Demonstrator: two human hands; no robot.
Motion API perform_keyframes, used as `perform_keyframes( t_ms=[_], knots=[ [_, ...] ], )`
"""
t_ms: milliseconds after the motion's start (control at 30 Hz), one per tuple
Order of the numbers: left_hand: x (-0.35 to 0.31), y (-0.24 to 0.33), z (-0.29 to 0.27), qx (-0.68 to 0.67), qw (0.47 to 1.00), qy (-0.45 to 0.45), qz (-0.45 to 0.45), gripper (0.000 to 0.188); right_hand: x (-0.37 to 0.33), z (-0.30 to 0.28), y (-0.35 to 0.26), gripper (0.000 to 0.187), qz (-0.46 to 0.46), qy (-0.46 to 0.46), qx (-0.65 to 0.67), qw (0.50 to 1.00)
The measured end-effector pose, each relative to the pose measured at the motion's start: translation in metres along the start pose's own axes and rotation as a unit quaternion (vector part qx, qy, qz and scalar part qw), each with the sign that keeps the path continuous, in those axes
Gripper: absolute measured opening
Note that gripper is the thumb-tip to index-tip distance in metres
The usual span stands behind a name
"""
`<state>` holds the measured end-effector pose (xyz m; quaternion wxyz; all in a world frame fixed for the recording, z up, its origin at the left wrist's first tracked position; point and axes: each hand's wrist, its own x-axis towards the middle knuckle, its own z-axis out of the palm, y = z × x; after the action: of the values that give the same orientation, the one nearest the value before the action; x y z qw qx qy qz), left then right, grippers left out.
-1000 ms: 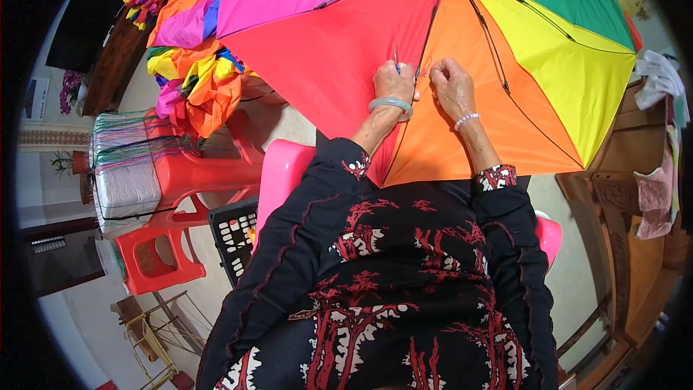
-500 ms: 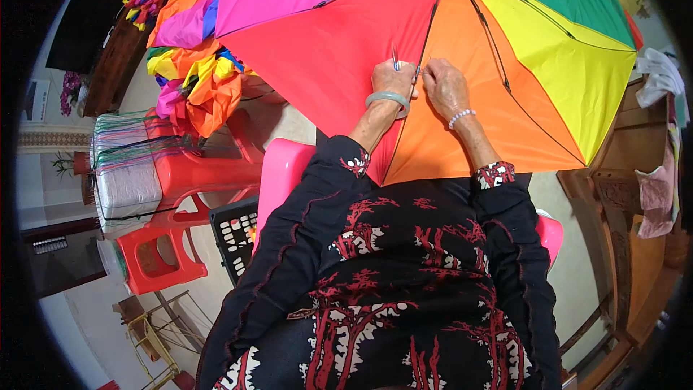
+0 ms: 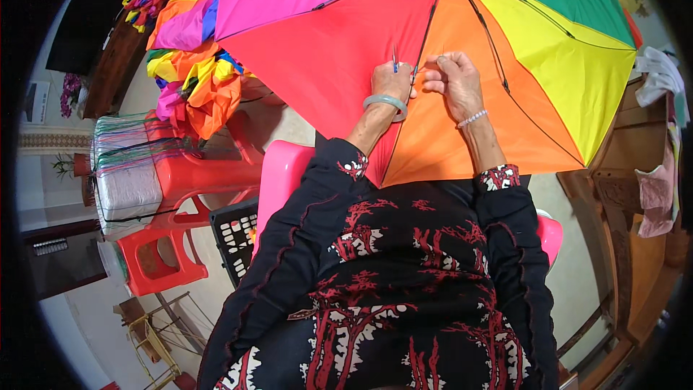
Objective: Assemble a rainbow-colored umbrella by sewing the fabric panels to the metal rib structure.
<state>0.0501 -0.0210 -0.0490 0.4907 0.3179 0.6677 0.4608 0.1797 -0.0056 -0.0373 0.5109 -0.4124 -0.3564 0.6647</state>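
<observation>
A rainbow-panelled umbrella [image 3: 317, 54] lies spread over my lap, inner side up, its black ribs meeting at the top of the view. My left hand [image 3: 390, 87], with a pale bangle on its wrist, is closed on the rib [image 3: 427, 29] at the seam between the red and orange panels. A small pointed metal tool with a blue part [image 3: 395, 66] sticks up from that hand; its kind is unclear. Just right of the seam, above the orange panel, my right hand [image 3: 460, 87] pinches thumb and forefinger together. Whatever lies between those fingertips is too fine to make out.
Bunched multicoloured umbrella cloth [image 3: 206, 94] hangs at the left. Below it, a red plastic stool [image 3: 184, 173] bears a white wrapped bundle [image 3: 130, 195] draped with coloured threads. A black tray [image 3: 234, 238] sits beside my pink chair [image 3: 278, 173]. Carved wooden furniture [image 3: 621, 202] stands right.
My right hand has lifted off the seam and turned, moving slightly right with its fingers raised. The left hand stays at the rib.
</observation>
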Motion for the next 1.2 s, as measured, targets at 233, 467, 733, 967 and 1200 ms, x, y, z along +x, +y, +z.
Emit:
perform_keyframes(
  t_ms=[233, 467, 733, 967, 1200],
  knots=[
    [-0.003, 0.0, -0.005, 0.059, 0.997, -0.039, 0.03, 0.016, 0.001, -0.007, -0.004, 0.007, -0.004, -0.006, 0.072, 0.997],
    [-0.001, -0.003, -0.003, 0.094, 0.991, 0.004, 0.095, 0.019, -0.016, -0.008, -0.041, 0.01, -0.049, 0.002, -0.102, 0.994],
    [-0.002, 0.009, -0.013, 0.05, 0.994, -0.1, -0.008, 0.013, -0.016, -0.016, -0.025, 0.013, 0.035, -0.127, -0.289, 0.948],
    [0.004, 0.0, -0.009, -0.046, 0.998, -0.04, -0.008, 0.017, 0.01, -0.006, 0.006, 0.013, -0.175, 0.017, -0.536, 0.826],
    [0.004, 0.004, -0.01, -0.013, 0.998, -0.052, -0.019, 0.014, 0.022, 0.0, 0.027, 0.008, -0.204, 0.081, -0.603, 0.767]
  ],
)
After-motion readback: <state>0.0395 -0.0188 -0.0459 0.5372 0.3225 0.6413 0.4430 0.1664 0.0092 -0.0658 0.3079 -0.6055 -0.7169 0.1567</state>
